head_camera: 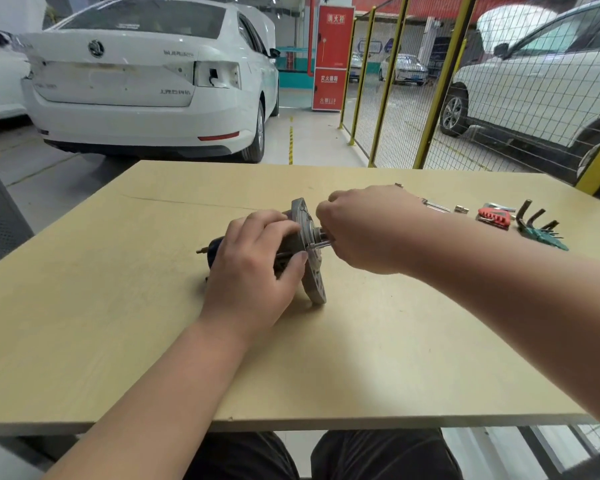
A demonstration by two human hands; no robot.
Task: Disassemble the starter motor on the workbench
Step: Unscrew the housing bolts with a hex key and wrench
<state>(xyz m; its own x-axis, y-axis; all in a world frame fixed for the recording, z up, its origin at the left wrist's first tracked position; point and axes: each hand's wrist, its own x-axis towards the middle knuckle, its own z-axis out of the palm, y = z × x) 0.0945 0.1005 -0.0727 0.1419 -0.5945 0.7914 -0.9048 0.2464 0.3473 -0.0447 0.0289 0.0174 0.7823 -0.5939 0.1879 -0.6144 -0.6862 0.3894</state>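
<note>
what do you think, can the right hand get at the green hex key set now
Probably yes. The green hex key set lies uncovered on the workbench, right of the right hand. That hand's fingers curl at the starter motor's shaft end, so it would have to let go first.

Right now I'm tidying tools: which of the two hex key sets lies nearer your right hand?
The red-holder set, just left of the green-holder set, which lies farther from the right hand.
</note>
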